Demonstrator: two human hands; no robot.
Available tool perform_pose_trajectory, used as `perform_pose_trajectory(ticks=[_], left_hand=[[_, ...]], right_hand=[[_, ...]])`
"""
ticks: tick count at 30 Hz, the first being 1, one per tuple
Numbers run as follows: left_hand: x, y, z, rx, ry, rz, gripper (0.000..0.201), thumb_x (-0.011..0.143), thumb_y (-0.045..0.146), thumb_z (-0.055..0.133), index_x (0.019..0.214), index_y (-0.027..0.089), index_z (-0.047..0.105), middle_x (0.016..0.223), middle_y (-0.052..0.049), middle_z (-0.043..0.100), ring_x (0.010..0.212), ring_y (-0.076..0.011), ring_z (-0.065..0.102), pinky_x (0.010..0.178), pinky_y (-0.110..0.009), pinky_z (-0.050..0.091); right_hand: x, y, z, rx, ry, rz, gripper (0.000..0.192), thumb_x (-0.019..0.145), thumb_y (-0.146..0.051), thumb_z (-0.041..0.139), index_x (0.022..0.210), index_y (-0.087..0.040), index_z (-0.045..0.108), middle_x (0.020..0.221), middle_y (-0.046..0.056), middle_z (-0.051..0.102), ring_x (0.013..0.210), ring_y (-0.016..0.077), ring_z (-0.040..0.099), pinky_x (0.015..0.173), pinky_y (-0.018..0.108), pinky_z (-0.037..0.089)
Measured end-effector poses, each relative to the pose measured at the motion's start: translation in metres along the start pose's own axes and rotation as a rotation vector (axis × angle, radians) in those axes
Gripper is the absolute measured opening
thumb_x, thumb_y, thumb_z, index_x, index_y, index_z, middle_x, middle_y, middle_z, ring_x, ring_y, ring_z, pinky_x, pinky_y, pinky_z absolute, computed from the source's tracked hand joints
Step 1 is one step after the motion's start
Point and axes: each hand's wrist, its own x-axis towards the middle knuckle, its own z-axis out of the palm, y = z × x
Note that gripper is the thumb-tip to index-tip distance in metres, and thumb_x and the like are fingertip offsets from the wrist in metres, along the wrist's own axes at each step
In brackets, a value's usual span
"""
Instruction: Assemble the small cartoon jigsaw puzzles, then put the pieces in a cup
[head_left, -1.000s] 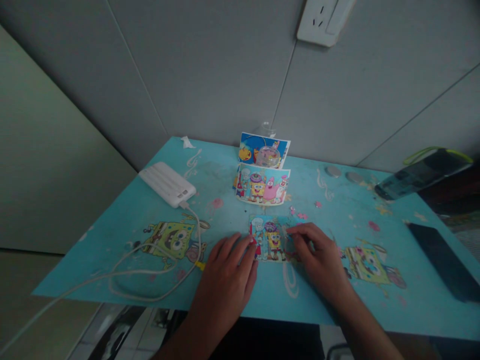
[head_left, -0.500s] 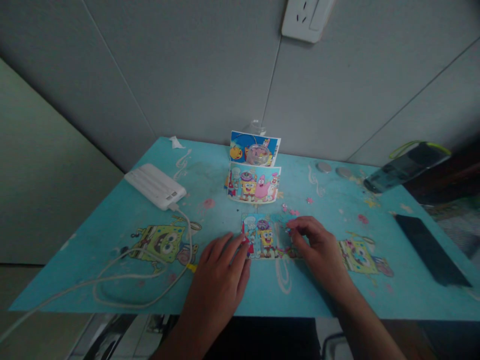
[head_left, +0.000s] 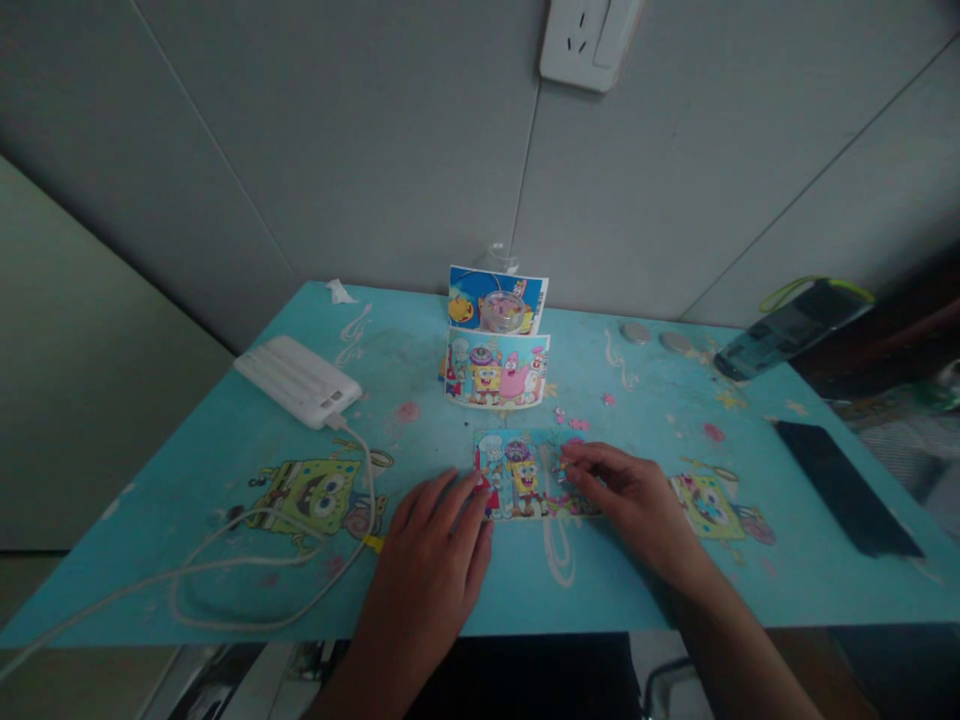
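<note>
A small cartoon jigsaw puzzle (head_left: 523, 480) lies flat on the blue table, its left part joined and a gap showing the table right of the yellow figure. My left hand (head_left: 435, 540) rests palm down with fingers stretched out, fingertips at the puzzle's left edge. Over the puzzle's right part, my right hand (head_left: 630, 500) pinches thumb and forefinger together at a small puzzle piece (head_left: 561, 468), mostly hidden by the fingertips. Several loose pink pieces (head_left: 577, 424) lie just beyond the puzzle. Behind it stands a picture card (head_left: 496, 372) with the same cartoon scene.
A white power bank (head_left: 298, 380) with a cable (head_left: 255, 625) lies at left. Behind the picture card are a blue card (head_left: 462, 305) and a clear round container (head_left: 502, 312). At right are two silvery discs (head_left: 636, 333), a dark bottle (head_left: 787, 335) and a black phone-like slab (head_left: 847, 488).
My right hand has shifted slightly left and down over the puzzle, its fingertips closer to the gap. My left hand keeps its place at the left edge. The whole view has moved a little.
</note>
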Motion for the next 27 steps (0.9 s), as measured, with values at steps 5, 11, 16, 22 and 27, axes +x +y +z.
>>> perform_pose_trajectory(ticks=[5, 11, 16, 22, 27], left_hand=[[-0.001, 0.000, 0.001, 0.010, -0.004, -0.002, 0.032, 0.096, 0.021, 0.056, 0.127, 0.018, 0.062, 0.132, -0.008, 0.065, 0.124, -0.0309, 0.054, 0.103, -0.054, 0.047], [0.000, 0.000, -0.001, 0.013, 0.006, 0.007, 0.031, 0.096, 0.021, 0.055, 0.126, 0.017, 0.062, 0.130, -0.009, 0.065, 0.123, -0.0310, 0.055, 0.101, -0.054, 0.047], [0.000, 0.000, 0.000, 0.005, -0.001, 0.004, 0.032, 0.096, 0.021, 0.055, 0.127, 0.018, 0.062, 0.132, -0.009, 0.065, 0.124, -0.0312, 0.055, 0.103, -0.053, 0.046], [0.002, 0.001, -0.002, 0.006, -0.001, -0.003, 0.031, 0.096, 0.021, 0.055, 0.126, 0.018, 0.063, 0.131, -0.010, 0.065, 0.123, -0.0311, 0.056, 0.102, -0.053, 0.047], [0.001, 0.001, -0.003, 0.007, -0.016, -0.007, 0.033, 0.095, 0.021, 0.056, 0.127, 0.019, 0.062, 0.132, -0.009, 0.065, 0.123, -0.0319, 0.056, 0.102, -0.054, 0.048]], right_hand=[[0.005, -0.002, -0.008, -0.019, -0.121, 0.015, 0.023, 0.092, -0.036, 0.065, 0.110, -0.026, 0.076, 0.098, 0.002, 0.076, 0.082, 0.0173, 0.067, 0.074, 0.031, 0.053], [0.012, -0.016, -0.017, -0.113, -0.232, -0.014, 0.019, 0.092, -0.030, 0.064, 0.104, -0.024, 0.078, 0.101, 0.002, 0.076, 0.086, 0.0175, 0.068, 0.079, 0.030, 0.053], [0.020, -0.016, -0.016, -0.188, -0.311, -0.105, 0.022, 0.095, -0.028, 0.060, 0.109, -0.026, 0.077, 0.102, 0.003, 0.075, 0.088, 0.0167, 0.068, 0.080, 0.029, 0.054], [0.027, -0.018, -0.006, -0.265, -0.368, -0.193, 0.021, 0.094, -0.021, 0.059, 0.102, -0.024, 0.077, 0.099, 0.003, 0.077, 0.088, 0.0166, 0.070, 0.081, 0.029, 0.054], [0.030, -0.019, -0.002, -0.292, -0.402, -0.276, 0.023, 0.094, -0.017, 0.057, 0.102, -0.026, 0.077, 0.100, 0.003, 0.077, 0.089, 0.0164, 0.071, 0.084, 0.030, 0.055]])
